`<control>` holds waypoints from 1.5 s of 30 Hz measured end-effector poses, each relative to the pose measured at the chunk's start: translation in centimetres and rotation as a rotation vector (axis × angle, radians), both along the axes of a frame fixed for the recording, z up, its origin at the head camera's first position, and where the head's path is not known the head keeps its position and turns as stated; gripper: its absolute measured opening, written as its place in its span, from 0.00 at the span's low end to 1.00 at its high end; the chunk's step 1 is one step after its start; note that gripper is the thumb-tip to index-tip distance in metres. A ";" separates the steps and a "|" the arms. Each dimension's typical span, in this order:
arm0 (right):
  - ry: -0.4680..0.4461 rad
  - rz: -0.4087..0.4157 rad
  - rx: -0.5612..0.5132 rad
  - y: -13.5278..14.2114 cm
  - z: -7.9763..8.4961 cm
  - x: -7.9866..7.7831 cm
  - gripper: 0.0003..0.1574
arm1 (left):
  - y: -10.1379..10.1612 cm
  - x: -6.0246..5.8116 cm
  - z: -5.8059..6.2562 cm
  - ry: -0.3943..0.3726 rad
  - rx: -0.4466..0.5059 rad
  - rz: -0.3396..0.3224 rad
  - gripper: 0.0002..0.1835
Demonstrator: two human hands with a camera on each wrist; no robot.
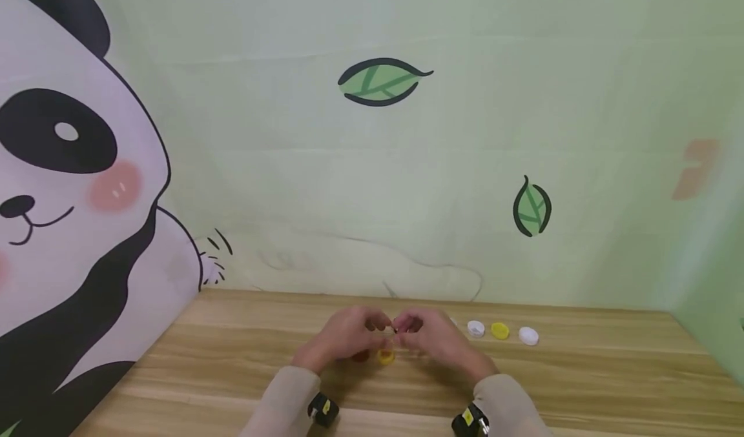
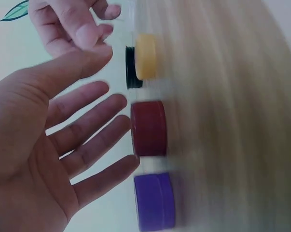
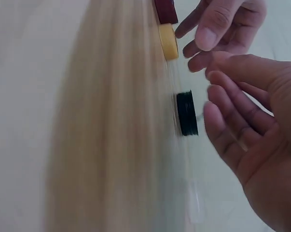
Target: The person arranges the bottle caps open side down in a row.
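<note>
Hovering over laid-out caps (image 2: 150, 128), the left hand (image 1: 351, 331) has fingers apart — right hand (image 1: 438, 338) grip unclear — work seemingly unfinished.

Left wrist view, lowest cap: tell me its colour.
The lowest cap is purple, showing best in the left wrist view.

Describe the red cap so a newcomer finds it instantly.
Start at the wood-grain table in the left wrist view. On it, the dark red, round, plastic-looking cap sits between the yellow round cap and the purple round cap. It is the only red one there.
</note>
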State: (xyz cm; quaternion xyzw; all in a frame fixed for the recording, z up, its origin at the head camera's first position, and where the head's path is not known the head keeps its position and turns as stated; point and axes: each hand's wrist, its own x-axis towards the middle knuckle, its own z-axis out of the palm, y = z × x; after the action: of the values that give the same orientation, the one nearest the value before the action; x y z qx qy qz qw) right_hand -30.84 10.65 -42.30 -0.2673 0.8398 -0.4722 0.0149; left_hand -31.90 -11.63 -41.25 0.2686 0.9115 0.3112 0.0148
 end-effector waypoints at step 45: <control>0.134 -0.009 0.251 2.4 -0.7 -3.2 0.17 | 3.0 -1.7 -1.2 0.024 -0.032 0.101 0.14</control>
State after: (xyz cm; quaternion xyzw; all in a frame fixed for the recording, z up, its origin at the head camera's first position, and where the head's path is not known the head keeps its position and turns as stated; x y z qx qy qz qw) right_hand -34.05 13.09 -43.01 -0.2907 0.8925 -0.3446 -0.0099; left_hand -33.61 -8.60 -42.40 0.2254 0.9289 0.2937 -0.0074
